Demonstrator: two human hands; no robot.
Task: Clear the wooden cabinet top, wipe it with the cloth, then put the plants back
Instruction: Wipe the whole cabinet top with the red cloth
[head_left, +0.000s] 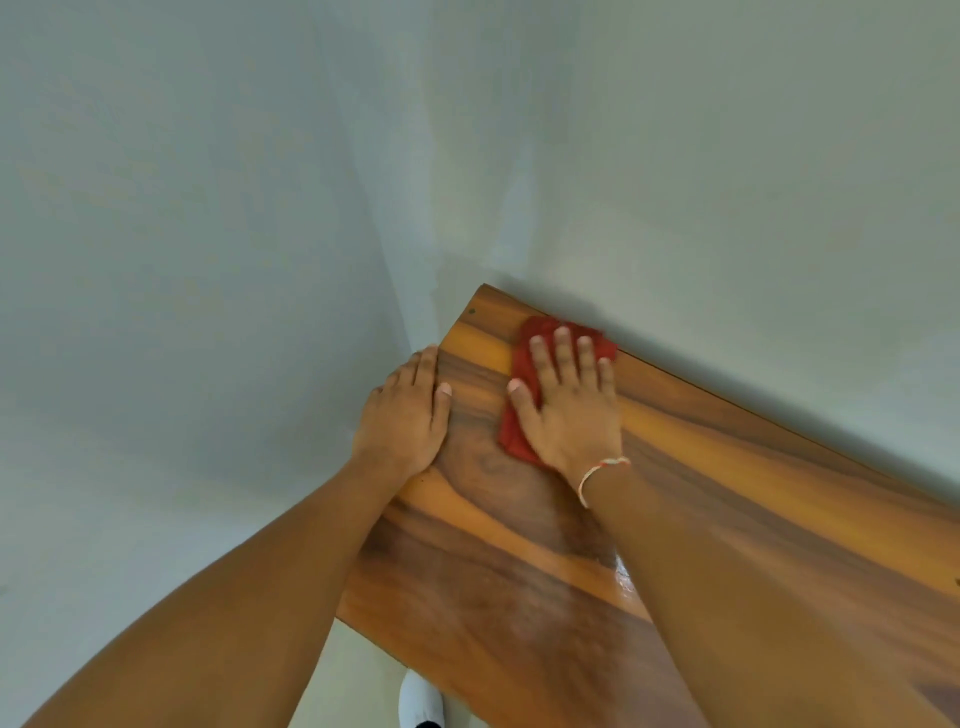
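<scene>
The wooden cabinet top (727, 493) runs from the far left corner toward the lower right, glossy and bare of objects. A red cloth (522, 364) lies near its far left corner against the wall. My right hand (569, 402) presses flat on the cloth with straight, spread fingers. My left hand (405, 410) rests on the cabinet's left edge, thumb on top and fingers going over the side. No plants are in view.
Pale walls (260, 208) meet in a corner just behind the cabinet's far left end. A white shoe (421, 699) shows on the light floor below the cabinet's near edge.
</scene>
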